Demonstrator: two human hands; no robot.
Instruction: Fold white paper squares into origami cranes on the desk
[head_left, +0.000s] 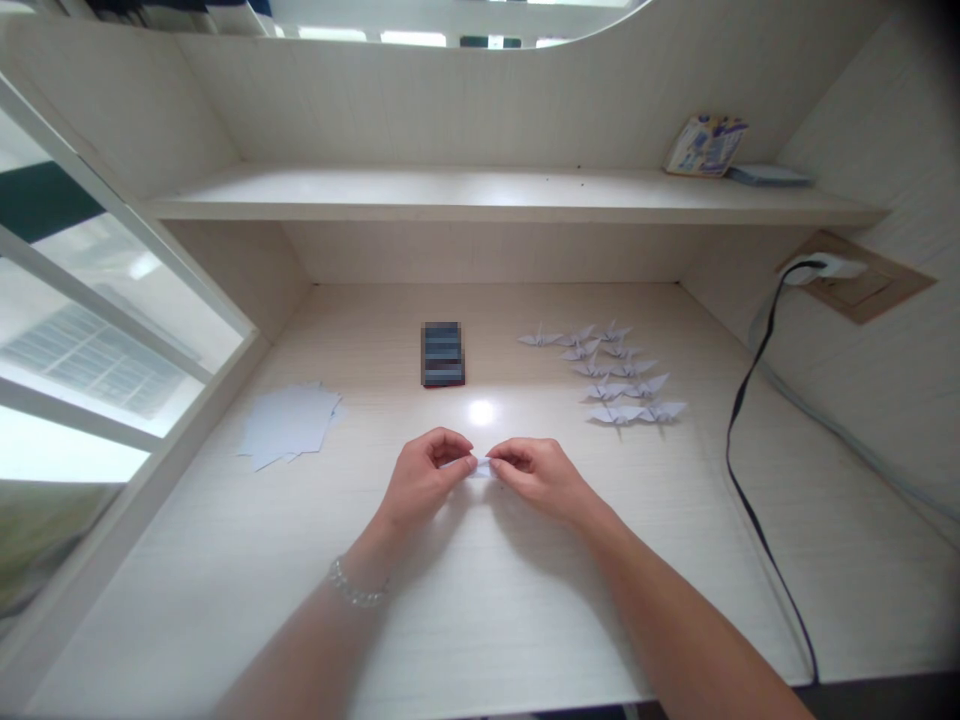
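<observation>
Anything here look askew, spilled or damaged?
Slightly: the loose pile of white paper sheets at left is fanned, corners jutting unevenly. The dark rectangular object toward the back appears pixelated, hiding its condition. Nothing looks spilled or damaged; the small white folded paper between left hand and right hand is mostly covered.

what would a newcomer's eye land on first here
Most likely the left hand and right hand, pinching a small white paper between them near the middle of the desk. Next, perhaps, the white paper cranes farther back on the right and the loose pile of white sheets on the left.
</observation>
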